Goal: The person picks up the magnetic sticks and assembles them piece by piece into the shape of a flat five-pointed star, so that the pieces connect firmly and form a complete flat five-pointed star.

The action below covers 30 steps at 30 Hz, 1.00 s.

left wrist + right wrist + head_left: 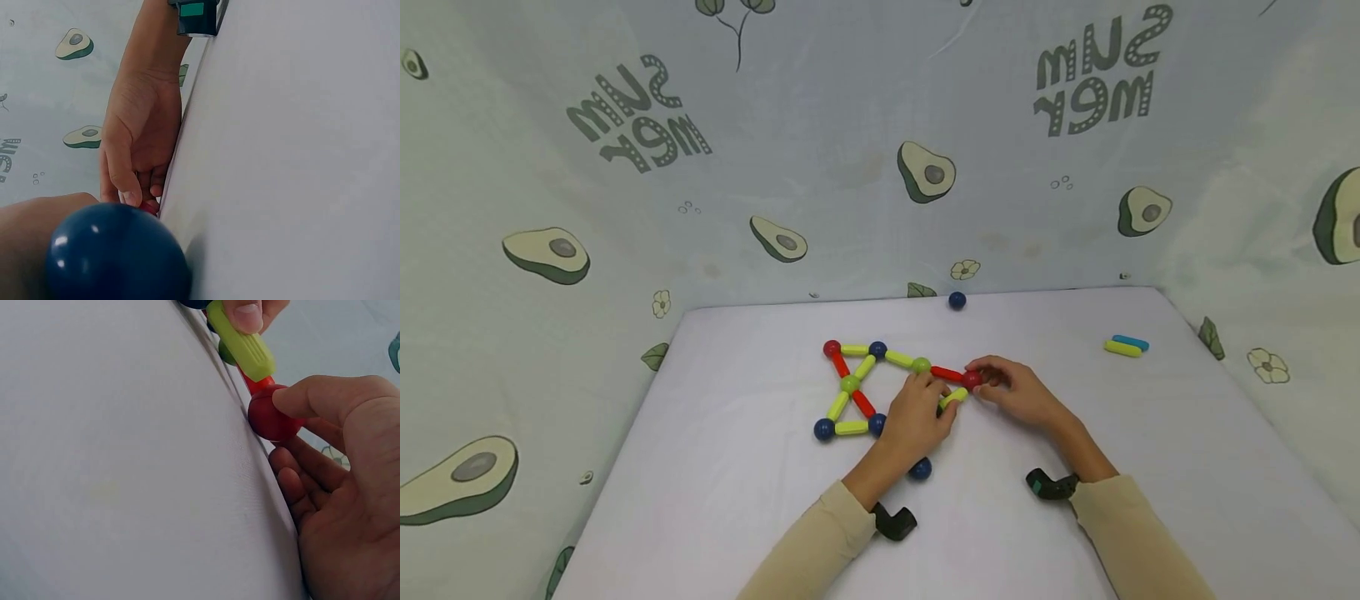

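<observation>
My left hand [916, 418] pinches a yellow-green magnetic stick [245, 345] near the figure's right end. A dark blue ball peeks out at the stick's far end, mostly hidden by the fingers. In the right wrist view, the stick's free tip points at a red ball [272, 417], very close to it. Thumb and fingers of my right hand [1021, 393] hold that ball. A red stick [946, 374] joins the ball to a green ball [921, 365], part of a flat figure of sticks and balls. My left hand covers some of the figure.
The figure's left part has a red corner ball [832, 349] and a green middle ball [850, 384]. One blue ball [920, 469] lies beside my left wrist, another blue ball [957, 301] at the back edge. A blue stick [1131, 342] and yellow-green stick [1122, 348] lie right.
</observation>
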Each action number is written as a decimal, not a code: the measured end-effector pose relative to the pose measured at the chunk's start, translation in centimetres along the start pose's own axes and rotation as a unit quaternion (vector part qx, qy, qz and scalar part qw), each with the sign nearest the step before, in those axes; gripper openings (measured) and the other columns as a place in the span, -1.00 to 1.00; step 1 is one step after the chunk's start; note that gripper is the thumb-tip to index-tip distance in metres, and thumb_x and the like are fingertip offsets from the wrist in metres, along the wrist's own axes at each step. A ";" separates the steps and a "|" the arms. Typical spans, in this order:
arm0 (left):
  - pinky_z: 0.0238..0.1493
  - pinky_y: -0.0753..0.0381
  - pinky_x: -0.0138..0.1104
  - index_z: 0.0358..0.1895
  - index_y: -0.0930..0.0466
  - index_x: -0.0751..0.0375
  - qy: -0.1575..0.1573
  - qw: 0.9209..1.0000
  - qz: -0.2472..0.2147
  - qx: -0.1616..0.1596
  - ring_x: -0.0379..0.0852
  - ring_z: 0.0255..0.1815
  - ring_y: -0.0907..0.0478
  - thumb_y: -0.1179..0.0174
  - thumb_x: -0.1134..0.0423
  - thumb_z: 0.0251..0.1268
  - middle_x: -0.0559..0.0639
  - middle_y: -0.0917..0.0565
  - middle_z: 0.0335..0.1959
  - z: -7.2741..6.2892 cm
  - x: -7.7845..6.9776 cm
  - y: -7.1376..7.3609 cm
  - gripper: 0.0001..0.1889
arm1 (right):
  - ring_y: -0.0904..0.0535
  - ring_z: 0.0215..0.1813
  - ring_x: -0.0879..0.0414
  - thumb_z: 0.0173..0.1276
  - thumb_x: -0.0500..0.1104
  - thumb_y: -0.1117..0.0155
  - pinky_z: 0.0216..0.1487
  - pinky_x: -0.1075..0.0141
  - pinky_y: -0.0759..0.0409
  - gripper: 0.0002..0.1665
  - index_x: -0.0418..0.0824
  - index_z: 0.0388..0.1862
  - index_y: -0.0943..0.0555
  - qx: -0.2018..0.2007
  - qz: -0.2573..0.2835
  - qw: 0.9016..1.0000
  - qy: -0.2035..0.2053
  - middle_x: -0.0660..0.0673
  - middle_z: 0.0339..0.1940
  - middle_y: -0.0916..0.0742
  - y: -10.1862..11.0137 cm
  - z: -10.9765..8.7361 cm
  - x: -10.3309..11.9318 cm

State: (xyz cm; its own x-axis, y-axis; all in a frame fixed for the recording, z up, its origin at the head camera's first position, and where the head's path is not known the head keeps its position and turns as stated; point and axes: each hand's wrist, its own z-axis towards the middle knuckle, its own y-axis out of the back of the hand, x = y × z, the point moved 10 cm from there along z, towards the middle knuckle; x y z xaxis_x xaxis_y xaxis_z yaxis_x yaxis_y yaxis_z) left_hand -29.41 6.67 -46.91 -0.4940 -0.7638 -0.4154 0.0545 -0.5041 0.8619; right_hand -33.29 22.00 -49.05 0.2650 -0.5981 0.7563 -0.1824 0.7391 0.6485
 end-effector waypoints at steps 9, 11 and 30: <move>-0.04 -0.65 -0.44 0.04 -0.71 0.03 0.015 1.000 -0.005 0.009 -0.19 -0.05 -0.49 -0.24 -0.06 0.47 -0.08 -0.60 -0.03 -0.1 0.3 -0.2 -0.70 | -0.58 0.01 0.04 0.41 -0.16 -0.40 0.09 0.34 -0.57 -0.60 -0.16 0.19 -0.63 0.002 -0.012 1.000 0.009 -0.12 0.04 -0.73 -0.1 -0.1 0.1; -0.05 -0.65 -0.46 0.04 -0.72 0.01 0.018 1.000 -0.008 0.013 -0.21 -0.06 -0.48 -0.26 -0.08 0.45 -0.08 -0.59 -0.04 -0.1 0.3 -0.2 -0.69 | -0.57 0.01 0.03 0.40 -0.17 -0.40 0.09 0.35 -0.56 -0.61 -0.17 0.18 -0.63 0.004 -0.008 1.000 0.014 -0.13 0.03 -0.73 -0.2 -0.1 0.2; 0.05 -0.68 -0.27 0.43 -0.42 0.01 0.098 0.993 0.041 0.059 -0.04 0.02 -0.56 -0.36 -0.29 0.24 0.11 -0.51 0.19 -1.1 1.8 -0.4 -0.22 | -0.61 0.09 -0.01 0.45 -0.09 -0.38 0.14 0.37 -0.59 -0.58 -0.18 0.22 -0.62 0.009 -0.006 1.000 0.006 -0.15 0.10 -0.73 0.3 -0.8 0.0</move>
State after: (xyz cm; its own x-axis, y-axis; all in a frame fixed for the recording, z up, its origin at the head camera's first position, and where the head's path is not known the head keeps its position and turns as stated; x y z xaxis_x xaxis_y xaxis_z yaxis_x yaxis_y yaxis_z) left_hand -29.36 5.08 -48.27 -0.3134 -0.8695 -0.3818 -0.0199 -0.3960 0.9180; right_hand -32.57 22.46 -48.98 0.2789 -0.6027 0.7477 -0.1957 0.7265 0.6587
